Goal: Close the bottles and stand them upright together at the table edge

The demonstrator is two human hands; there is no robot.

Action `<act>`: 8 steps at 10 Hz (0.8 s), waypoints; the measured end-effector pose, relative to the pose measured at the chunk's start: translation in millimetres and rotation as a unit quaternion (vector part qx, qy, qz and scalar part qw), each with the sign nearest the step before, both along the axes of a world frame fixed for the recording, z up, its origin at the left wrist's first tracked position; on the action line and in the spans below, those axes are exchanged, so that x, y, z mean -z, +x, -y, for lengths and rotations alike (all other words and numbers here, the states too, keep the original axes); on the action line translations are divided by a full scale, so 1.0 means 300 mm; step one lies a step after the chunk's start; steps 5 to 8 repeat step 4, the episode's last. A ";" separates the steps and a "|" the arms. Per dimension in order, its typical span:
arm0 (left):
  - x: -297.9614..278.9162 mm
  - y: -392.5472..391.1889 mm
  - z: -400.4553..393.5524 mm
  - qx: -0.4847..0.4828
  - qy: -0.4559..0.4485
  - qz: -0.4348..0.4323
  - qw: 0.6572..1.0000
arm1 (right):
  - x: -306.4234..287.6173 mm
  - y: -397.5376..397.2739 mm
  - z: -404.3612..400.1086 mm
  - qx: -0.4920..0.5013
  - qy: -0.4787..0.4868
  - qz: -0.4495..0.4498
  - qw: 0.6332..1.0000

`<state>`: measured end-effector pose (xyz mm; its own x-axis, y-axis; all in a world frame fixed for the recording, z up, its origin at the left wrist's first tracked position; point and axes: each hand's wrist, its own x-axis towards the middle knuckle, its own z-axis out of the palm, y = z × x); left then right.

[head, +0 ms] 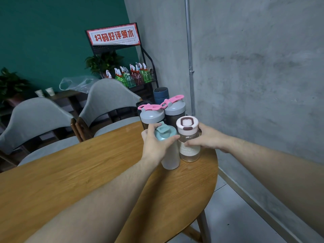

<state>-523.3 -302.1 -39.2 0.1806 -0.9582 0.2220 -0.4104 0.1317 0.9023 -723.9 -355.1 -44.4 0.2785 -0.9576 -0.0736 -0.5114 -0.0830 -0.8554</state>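
Wood-grain brown table (87, 172); white bottle (171, 155) with teal lid (164, 131); clear bottle (190, 151), cream-and-maroon cap (186, 124); two dark, perhaps smoky, shakers (151, 116) with grey lids and pink loops

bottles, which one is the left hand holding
The white bottle with the teal lid, nearest the camera; the left hand wraps it. The others have pink-trimmed or dark blue lids.

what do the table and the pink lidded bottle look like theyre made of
Table: wood or wood-look laminate, matte, with visible grain lines. Pink-lidded bottle: clear body, glass or hard plastic, glossy and see-through; the lid looks like matte plastic.
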 end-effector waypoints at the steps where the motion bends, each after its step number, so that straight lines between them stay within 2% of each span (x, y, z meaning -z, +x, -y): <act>1: 0.006 -0.003 -0.012 0.002 -0.005 0.018 1.000 | -0.008 0.001 -0.022 -0.014 -0.014 0.021 1.000; 3: 0.001 0.008 -0.027 0.007 0.001 0.049 0.999 | -0.042 -0.018 -0.093 0.020 -0.101 0.007 0.995; 4: -0.004 0.036 -0.048 -0.010 -0.017 0.042 0.999 | -0.069 -0.006 -0.148 0.053 -0.187 0.019 0.981; 8: -0.004 0.036 -0.048 -0.010 -0.017 0.042 0.999 | -0.069 -0.006 -0.148 0.053 -0.187 0.019 0.981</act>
